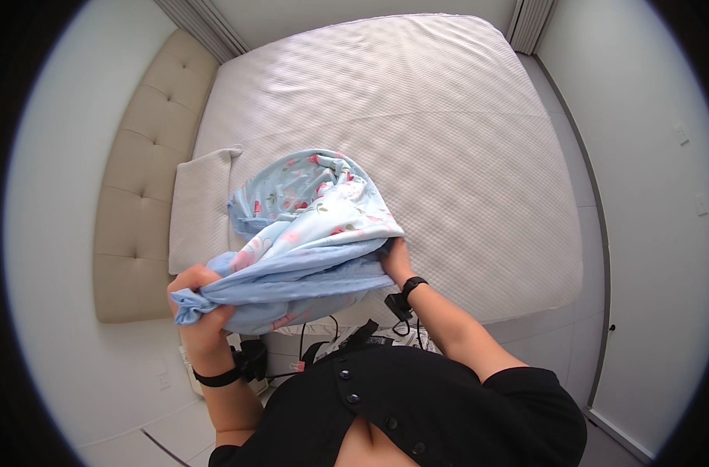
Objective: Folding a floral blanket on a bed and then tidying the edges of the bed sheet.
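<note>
A light-blue cloth with a floral print on one face (319, 233) is bunched up in front of me, partly above the mattress (448, 175). My left hand (203, 303) grips a gathered end of it, and a plain blue tip sticks out of the fist. At the other side, my right hand (396, 260) is at the cloth's edge; its fingers are partly hidden in the fabric and seem to be inside a fold. Between the hands the plain blue side runs in long folds. Whether the cloth is a sheet or a cover cannot be told.
A white textured pillow (200, 210) lies by the tufted beige headboard (150, 140). Black devices on straps with cables (302, 344) are at my wrists. A small white cabinet (194, 373) stands at the near left. Walls rise left and right; grey curtains (205, 26) hang at the far end.
</note>
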A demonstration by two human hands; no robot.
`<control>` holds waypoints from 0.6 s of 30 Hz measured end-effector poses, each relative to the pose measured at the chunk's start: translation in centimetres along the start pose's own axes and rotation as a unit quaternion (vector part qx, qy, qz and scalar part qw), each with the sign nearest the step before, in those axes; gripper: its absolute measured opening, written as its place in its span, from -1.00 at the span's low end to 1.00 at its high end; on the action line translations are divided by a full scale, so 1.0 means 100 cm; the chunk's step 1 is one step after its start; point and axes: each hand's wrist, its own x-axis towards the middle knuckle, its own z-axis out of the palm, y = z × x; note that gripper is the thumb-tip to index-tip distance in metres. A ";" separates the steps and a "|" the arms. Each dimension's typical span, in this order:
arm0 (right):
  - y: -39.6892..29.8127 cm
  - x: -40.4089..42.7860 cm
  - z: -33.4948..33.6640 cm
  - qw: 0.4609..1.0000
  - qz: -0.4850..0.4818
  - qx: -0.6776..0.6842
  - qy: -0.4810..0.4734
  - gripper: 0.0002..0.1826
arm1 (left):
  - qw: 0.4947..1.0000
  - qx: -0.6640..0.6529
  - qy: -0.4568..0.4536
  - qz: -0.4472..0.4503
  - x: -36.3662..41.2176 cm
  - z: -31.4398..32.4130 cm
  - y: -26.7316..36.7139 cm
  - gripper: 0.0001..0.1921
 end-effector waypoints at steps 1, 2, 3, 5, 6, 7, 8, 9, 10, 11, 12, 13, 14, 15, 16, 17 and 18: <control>0.008 0.001 -0.005 0.998 0.049 -0.020 0.035 -0.44 | 1.000 -0.001 0.009 -0.003 -0.001 -0.003 0.001 -0.85; 0.015 0.006 -0.013 0.994 0.093 -0.051 0.038 -0.44 | 0.999 -0.022 0.029 -0.013 -0.001 -0.007 0.001 -0.85; 0.019 0.007 -0.021 0.987 0.127 -0.071 0.064 -0.48 | 0.998 -0.040 0.045 -0.019 -0.001 -0.011 0.001 -0.85; 0.022 0.010 -0.038 0.976 0.155 -0.101 0.112 -0.52 | 0.997 -0.040 0.051 -0.029 0.000 -0.017 0.000 -0.86; 0.022 0.012 -0.046 0.978 0.132 -0.108 0.123 -0.52 | 0.997 -0.037 0.054 -0.035 0.000 -0.019 -0.001 -0.88; 0.021 0.013 -0.054 0.972 0.174 -0.085 0.130 -0.50 | 0.998 -0.033 0.052 -0.035 0.001 -0.020 -0.003 -0.88; 0.021 0.013 -0.061 0.965 0.216 -0.062 0.137 -0.49 | 0.997 -0.035 0.056 -0.043 0.002 -0.021 -0.005 -0.88; 0.022 0.014 -0.066 0.964 0.218 -0.062 0.138 -0.49 | 0.994 -0.041 0.079 -0.055 0.003 -0.021 -0.007 -0.90; 0.025 0.013 -0.071 0.959 0.243 -0.037 0.139 -0.46 | 0.992 -0.048 0.096 -0.070 0.004 -0.022 -0.010 -0.90; 0.029 0.014 -0.074 0.955 0.255 -0.008 0.152 -0.43 | 0.991 -0.050 0.103 -0.067 0.006 -0.023 -0.014 -0.90; 0.035 0.012 -0.076 0.947 0.278 -0.015 0.159 -0.43 | 0.990 -0.057 0.106 -0.074 0.008 -0.024 -0.017 -0.90; 0.042 0.012 -0.079 0.951 0.270 -0.016 0.148 -0.43 | 0.989 -0.064 0.108 -0.078 0.010 -0.026 -0.020 -0.90; 0.050 0.011 -0.080 0.946 0.275 -0.023 0.169 -0.49 | 0.992 -0.057 0.079 -0.083 0.014 -0.029 -0.024 -0.85; 0.059 0.011 -0.083 0.942 0.286 -0.026 0.176 -0.55 | 0.992 -0.054 0.072 -0.090 0.015 -0.031 -0.028 -0.85; 0.069 0.009 -0.087 0.947 0.274 -0.027 0.166 -0.75 | 0.990 -0.056 0.090 -0.091 0.017 -0.034 -0.032 -0.85; 0.078 0.007 -0.093 0.946 0.274 -0.026 0.168 -0.75 | 0.989 -0.060 0.103 -0.091 0.017 -0.036 -0.037 -0.85; 0.086 0.006 -0.099 0.952 0.269 -0.063 0.129 -0.81 | 0.989 -0.059 0.106 -0.089 0.019 -0.038 -0.042 -0.85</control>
